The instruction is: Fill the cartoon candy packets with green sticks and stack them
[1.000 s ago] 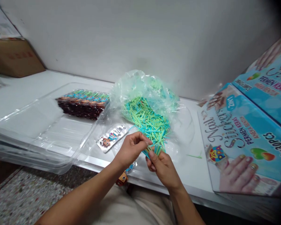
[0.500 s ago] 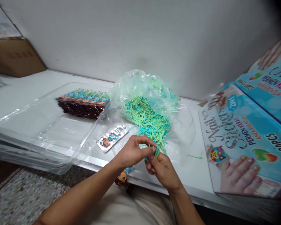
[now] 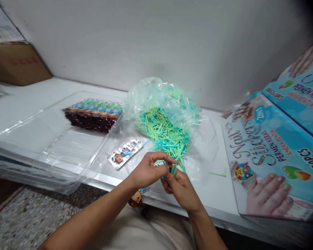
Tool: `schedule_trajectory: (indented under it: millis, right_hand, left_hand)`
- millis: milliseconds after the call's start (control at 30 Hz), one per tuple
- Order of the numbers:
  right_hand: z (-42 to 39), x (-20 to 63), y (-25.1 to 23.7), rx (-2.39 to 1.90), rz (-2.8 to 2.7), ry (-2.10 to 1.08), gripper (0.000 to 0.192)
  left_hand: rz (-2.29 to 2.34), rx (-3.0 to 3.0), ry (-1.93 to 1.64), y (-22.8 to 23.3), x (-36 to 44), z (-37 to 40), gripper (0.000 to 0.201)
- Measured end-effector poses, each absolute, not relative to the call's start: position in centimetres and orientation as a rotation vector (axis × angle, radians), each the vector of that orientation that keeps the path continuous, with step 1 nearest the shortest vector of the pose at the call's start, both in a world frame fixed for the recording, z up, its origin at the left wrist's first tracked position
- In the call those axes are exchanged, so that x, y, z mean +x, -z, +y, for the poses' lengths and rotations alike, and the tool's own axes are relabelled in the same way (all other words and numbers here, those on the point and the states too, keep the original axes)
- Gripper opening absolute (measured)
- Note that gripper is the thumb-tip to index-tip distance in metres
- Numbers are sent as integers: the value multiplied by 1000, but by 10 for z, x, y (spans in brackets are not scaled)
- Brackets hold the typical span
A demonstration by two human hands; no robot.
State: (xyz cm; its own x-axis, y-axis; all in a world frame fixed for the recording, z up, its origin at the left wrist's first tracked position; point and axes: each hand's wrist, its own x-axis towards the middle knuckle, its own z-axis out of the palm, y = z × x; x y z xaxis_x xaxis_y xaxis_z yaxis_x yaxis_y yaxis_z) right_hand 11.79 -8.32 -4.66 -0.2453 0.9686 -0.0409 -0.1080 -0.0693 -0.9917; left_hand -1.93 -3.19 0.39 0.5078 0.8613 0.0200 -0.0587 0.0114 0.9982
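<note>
A: Head view, quick pass; left hand and right hand meet at the front edge of the white table; both touch a small bunch of green and blue sticks?

B: Yes; the right hand's fingers are pressed together round the lower end of the bunch, the sticks poking up out of the grip; the left hand's thumb and forefinger curl over the top and pinch at the stick ends; the other left fingers are bent in, not spread.

A: Where does the bunch sit?

B: In the air just above the table edge, right in front of the big pile of sticks; the pile lies on an opened clear plastic bag, near the wall; one loose green stick lies on the table to the right, apart from the pile.

A: Left of the hands?

B: A flat foil packet with a cartoon figure, just beside the bag; another such figure hangs below the table edge under the left wrist, partly hidden; further left a clear plastic tray with a row of dark packets at its far end.

A: Right side?

B: A blue printed box lying flat, nail stickers lettering on it; a second blue box leans behind it; a brown carton at far left against the wall.
</note>
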Motion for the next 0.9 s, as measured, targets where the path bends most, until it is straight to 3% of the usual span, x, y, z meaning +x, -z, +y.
schedule_trajectory:
  millis: [400, 767, 900]
  right_hand:
    - [-86, 120, 48, -1073, -1307, -1467, 36]
    - [-83, 121, 40, -1255, -1545, -1193, 31]
    - [-79, 126, 40, -1312, -1534, -1125, 32]
  left_hand:
    - [852, 1448, -916, 0, -21, -30, 5]
    - [852, 1540, -918, 3, -25, -29, 7]
    - [942, 1409, -1035, 4, -29, -26, 22]
